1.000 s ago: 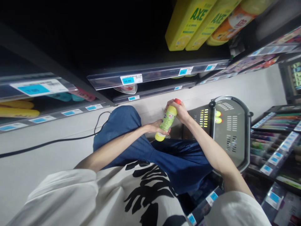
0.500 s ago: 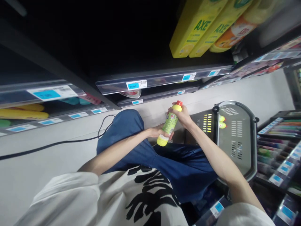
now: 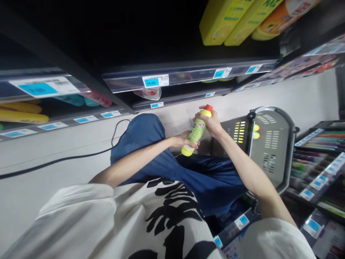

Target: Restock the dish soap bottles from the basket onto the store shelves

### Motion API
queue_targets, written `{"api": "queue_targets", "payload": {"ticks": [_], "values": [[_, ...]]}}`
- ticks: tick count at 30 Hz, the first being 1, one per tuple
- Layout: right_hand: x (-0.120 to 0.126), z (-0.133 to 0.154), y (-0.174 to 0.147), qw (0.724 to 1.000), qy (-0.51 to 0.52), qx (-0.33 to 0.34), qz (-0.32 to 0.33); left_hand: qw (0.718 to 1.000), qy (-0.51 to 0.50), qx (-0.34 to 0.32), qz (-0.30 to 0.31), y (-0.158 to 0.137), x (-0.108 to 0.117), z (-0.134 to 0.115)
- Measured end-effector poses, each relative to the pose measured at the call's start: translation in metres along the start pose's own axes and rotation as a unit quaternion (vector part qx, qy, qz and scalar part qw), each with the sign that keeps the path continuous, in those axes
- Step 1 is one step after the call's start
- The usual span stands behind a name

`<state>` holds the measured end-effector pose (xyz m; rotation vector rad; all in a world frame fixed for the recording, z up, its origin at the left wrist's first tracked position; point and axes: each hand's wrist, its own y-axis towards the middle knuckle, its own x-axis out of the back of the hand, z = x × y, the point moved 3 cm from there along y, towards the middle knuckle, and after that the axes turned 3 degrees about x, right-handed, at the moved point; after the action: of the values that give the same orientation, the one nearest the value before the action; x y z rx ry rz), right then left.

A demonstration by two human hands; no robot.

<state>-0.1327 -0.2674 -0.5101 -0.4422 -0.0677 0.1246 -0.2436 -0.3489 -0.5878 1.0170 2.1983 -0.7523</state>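
Both my hands hold one yellow-green bottle (image 3: 196,132) with a red cap, tilted above my bent legs. Near its bottom end, my left hand (image 3: 183,139) is closed around it. My right hand (image 3: 212,123) wraps the upper end just below the cap. Printed text and a picture cover the label, too small to read. To the right stands a grey shopping basket (image 3: 280,140), with the red-capped yellow ends of similar bottles (image 3: 256,131) showing inside.
A dark shelf (image 3: 161,66) with price tags runs across the front. Yellow AXE boxes (image 3: 219,25) and an orange-labelled bottle (image 3: 285,18) stand on it at the upper right. A black cable (image 3: 67,158) crosses the floor at left. More stocked shelves (image 3: 315,172) are at right.
The view has tipped slightly, so the shelf, basket and hands sit higher in the picture. Both hands keep their hold on the bottle, which looks nearly unchanged in tilt.
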Motion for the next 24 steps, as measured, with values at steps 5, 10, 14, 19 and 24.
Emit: {"api": "queue_targets", "payload": {"ticks": [5, 10, 14, 19, 24], "values": [[0.0, 0.001, -0.001, 1.0, 0.008, -0.004, 0.006, 0.999, 0.021, -0.007, -0.024, 0.001, 0.001, 0.0], [0.001, 0.0, 0.002, 1.0, -0.002, -0.013, -0.008, 0.999, 0.021, -0.005, -0.035, 0.001, 0.001, 0.001], [0.004, -0.009, 0.005, 0.998, -0.032, -0.013, -0.054, 0.999, -0.006, -0.005, -0.041, 0.002, 0.001, 0.004], [0.0, -0.029, 0.003, 0.995, -0.058, -0.064, -0.05, 0.995, -0.023, -0.023, -0.094, 0.005, 0.007, 0.01], [-0.003, -0.029, 0.0, 0.994, -0.094, -0.047, -0.035, 0.996, -0.019, -0.039, -0.082, 0.008, 0.01, 0.01]]}}
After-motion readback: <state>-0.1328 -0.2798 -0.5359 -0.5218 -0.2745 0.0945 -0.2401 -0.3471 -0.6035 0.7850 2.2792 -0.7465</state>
